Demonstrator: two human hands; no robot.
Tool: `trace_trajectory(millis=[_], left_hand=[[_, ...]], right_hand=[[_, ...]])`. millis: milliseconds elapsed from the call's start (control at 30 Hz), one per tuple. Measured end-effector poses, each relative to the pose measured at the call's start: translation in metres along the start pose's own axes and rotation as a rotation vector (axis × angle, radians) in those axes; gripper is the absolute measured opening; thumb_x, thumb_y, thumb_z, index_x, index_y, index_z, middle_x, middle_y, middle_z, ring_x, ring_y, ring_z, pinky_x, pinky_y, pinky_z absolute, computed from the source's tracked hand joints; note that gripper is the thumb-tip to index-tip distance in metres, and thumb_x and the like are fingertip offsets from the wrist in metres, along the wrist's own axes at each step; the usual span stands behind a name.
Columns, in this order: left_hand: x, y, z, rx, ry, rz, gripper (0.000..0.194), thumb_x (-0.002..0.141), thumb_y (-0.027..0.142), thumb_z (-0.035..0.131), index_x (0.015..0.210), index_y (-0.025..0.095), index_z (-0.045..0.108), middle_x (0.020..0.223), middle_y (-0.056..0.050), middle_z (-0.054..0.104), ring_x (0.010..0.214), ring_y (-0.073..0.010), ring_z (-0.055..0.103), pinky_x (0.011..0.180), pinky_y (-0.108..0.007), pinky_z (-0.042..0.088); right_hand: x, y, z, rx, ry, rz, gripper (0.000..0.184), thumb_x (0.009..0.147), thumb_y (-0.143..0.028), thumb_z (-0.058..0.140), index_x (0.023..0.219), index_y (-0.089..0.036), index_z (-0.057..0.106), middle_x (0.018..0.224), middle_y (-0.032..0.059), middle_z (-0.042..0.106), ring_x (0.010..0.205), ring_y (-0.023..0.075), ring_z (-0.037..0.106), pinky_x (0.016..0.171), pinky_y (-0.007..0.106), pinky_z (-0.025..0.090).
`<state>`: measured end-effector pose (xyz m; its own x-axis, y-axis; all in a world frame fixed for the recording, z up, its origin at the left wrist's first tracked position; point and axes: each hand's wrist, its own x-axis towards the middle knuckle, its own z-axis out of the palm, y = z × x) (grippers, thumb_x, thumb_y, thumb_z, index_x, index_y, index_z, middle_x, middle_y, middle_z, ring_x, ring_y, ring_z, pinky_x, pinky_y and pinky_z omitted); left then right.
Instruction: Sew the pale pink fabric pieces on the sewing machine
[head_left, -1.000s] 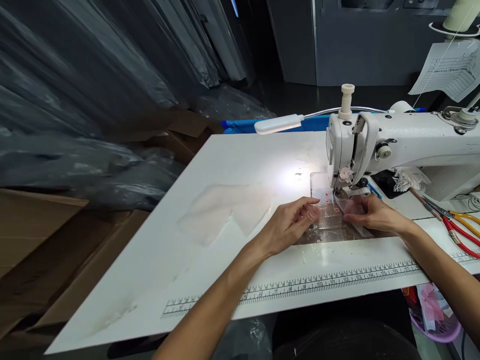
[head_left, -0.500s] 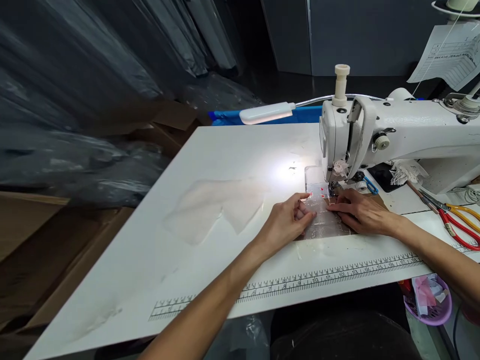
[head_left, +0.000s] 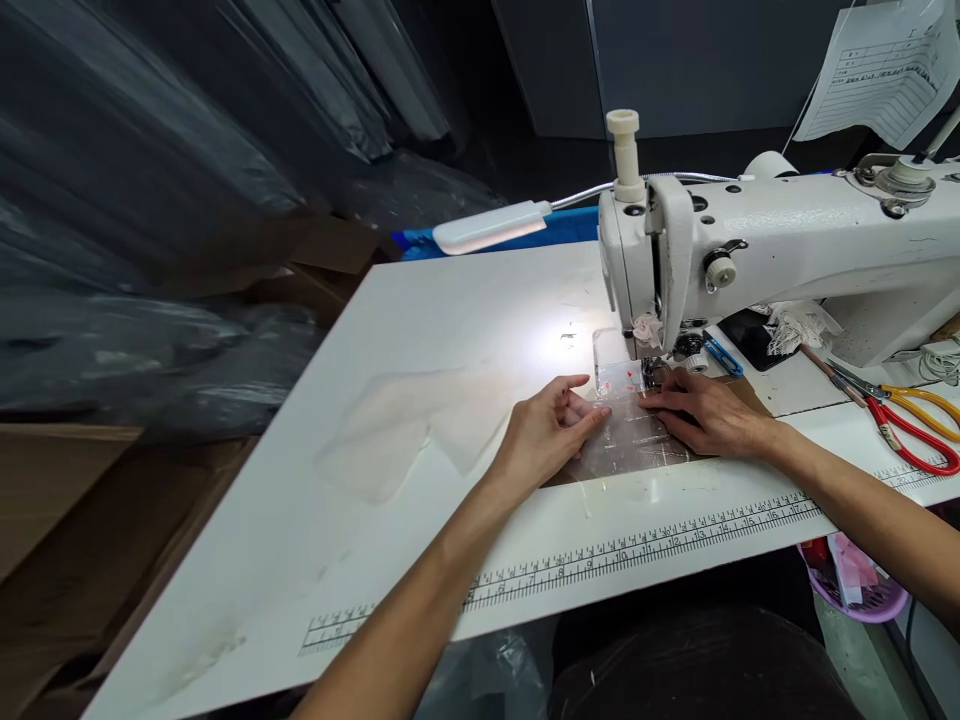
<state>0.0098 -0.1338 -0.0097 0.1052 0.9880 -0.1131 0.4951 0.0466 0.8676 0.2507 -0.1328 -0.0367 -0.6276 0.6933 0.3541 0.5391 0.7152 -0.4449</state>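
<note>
A white sewing machine (head_left: 750, 235) stands at the right of the table, its presser foot (head_left: 651, 374) low over a piece of sheer, see-through fabric (head_left: 626, 435). Small red marks show on the fabric near the foot, and a brown sheet lies under it. My left hand (head_left: 551, 430) is left of the foot, fingers curled, with the fabric's left edge between thumb and fingers. Close by the foot on its right, my right hand (head_left: 709, 412) has its fingertips together on the fabric. Whether its thumb is under the cloth is hard to see.
A larger sheer piece (head_left: 390, 430) lies on the white table (head_left: 420, 300), left of my hands. Red-handled scissors (head_left: 911, 440), yellow-handled scissors (head_left: 922, 405) and a blue tool (head_left: 722, 353) lie at right. A lamp (head_left: 491, 228) hangs behind; a purple basket (head_left: 874, 600) sits below the edge.
The head view has shifted, so the machine appears farther left. My left hand is slightly farther from the presser foot, and more of the brown sheet shows beside it.
</note>
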Motion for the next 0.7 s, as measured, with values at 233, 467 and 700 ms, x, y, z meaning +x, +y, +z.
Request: trace_trajectory(millis=[233, 467, 700], left_hand=[[0.0003, -0.0018, 0.0038, -0.043, 0.019, -0.032, 0.061, 0.064, 0.05, 0.076, 0.113, 0.018, 0.062, 0.07, 0.003, 0.066, 0.042, -0.0104, 0.051, 0.044, -0.026, 0.043], [-0.001, 0.0016, 0.006, -0.077, 0.023, -0.029, 0.063, 0.061, 0.051, 0.077, 0.111, 0.016, 0.062, 0.069, 0.002, 0.066, 0.048, -0.0112, 0.053, 0.046, -0.025, 0.043], [-0.0003, 0.0017, 0.0043, -0.089, 0.012, -0.048, 0.064, 0.061, 0.051, 0.079, 0.111, 0.016, 0.061, 0.068, 0.003, 0.066, 0.044, -0.0098, 0.051, 0.044, -0.024, 0.042]], right_hand=[[-0.0042, 0.0023, -0.0012, 0.111, -0.002, -0.038, 0.031, 0.093, -0.016, 0.05, 0.114, -0.02, 0.072, 0.106, 0.0108, 0.062, 0.1, 0.0207, 0.058, 0.092, 0.04, 0.053], [-0.0039, 0.0019, -0.0018, 0.142, -0.017, -0.019, 0.032, 0.091, -0.014, 0.049, 0.113, -0.017, 0.072, 0.109, 0.0118, 0.062, 0.104, 0.0214, 0.058, 0.096, 0.042, 0.053], [-0.0029, -0.0002, -0.0067, 0.182, -0.016, 0.007, 0.033, 0.091, -0.015, 0.048, 0.113, -0.018, 0.072, 0.107, 0.011, 0.062, 0.1, 0.0199, 0.06, 0.094, 0.04, 0.053]])
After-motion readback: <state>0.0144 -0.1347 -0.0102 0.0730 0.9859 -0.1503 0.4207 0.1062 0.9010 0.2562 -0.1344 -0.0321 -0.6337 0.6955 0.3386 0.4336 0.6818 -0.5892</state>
